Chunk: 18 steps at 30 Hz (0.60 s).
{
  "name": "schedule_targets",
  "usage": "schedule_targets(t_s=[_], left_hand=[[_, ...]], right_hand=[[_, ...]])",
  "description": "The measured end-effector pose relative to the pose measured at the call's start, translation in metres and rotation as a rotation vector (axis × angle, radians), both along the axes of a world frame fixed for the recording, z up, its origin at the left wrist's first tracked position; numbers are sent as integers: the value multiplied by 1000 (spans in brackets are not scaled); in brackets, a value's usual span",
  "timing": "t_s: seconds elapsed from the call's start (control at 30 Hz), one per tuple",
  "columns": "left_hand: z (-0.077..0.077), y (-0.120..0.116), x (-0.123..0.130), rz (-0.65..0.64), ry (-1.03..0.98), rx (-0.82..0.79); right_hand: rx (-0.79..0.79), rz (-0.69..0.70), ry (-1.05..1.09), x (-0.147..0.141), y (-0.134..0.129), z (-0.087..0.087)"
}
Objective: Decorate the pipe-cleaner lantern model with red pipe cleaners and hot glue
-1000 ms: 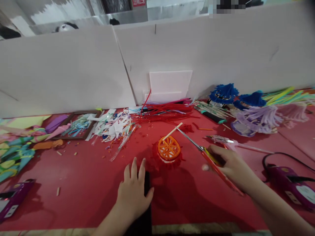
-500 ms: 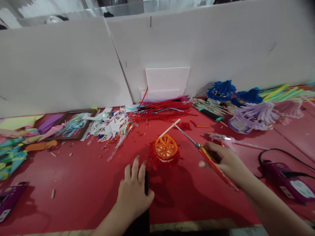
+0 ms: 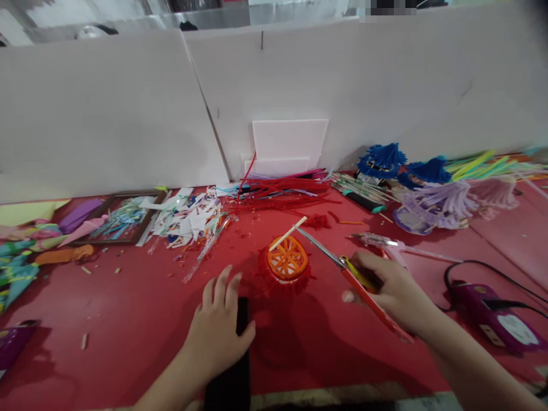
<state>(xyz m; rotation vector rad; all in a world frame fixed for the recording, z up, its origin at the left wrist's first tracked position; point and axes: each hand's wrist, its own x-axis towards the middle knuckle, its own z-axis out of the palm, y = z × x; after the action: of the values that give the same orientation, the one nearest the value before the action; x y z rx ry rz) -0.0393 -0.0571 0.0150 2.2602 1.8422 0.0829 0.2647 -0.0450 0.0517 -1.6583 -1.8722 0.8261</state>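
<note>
My right hand (image 3: 387, 285) is closed on scissors (image 3: 351, 273) with red and yellow handles. Their long metal tip reaches left to the upper part of a pale wooden stick (image 3: 287, 233). The stick's lower end lies over the top of an orange spoked disc (image 3: 287, 258) with a fringed red base, on the table in front of me. Lower left, my left hand (image 3: 219, 319) lies with fingers spread, nearest to a black, phone-like slab (image 3: 233, 371) and partly over its left edge.
A red table (image 3: 141, 331) carries paper scraps (image 3: 197, 220), red pipe cleaners (image 3: 282, 191) and a glue gun (image 3: 385, 242). Blue and lilac fuzzy pieces (image 3: 436, 202) stand at right, above a purple corded box (image 3: 496, 314). White boards (image 3: 363, 74) rise behind.
My left hand has shifted left, its fingers slightly more apart from the disc. The wooden stick has tilted lower over the disc, and the scissors' tip has come down with it.
</note>
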Motion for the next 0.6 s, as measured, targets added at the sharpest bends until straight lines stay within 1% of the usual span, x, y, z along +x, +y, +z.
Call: schedule_targets(t_s=[0.07,0.1,0.13,0.17,0.23,0.3,0.37,0.47,0.6], left_hand=[[16,11,-3,-41,-283,53],[26,16,-3,-46,-441,28],[37,22,-2,-18,-604,-3],[47,27,1,-16,-752,-45],[65,35,10,-27,-959,-70],[75,42,21,-41,-1040,-81],[79,47,30,-64,-1072,-98],[77,53,38,-94,-1100,-131],[75,56,40,-91,-1126,-130]], right_hand=[[43,27,-43,-2,-1,2],[59,48,-66,-4,-1,3],[77,71,-91,-5,-1,3],[97,95,-115,-7,-2,4],[138,135,-160,-10,-3,6],[162,155,-190,-14,-4,8],[166,161,-204,-16,-4,10],[181,141,-213,-18,-5,11],[184,106,-216,-17,-5,8]])
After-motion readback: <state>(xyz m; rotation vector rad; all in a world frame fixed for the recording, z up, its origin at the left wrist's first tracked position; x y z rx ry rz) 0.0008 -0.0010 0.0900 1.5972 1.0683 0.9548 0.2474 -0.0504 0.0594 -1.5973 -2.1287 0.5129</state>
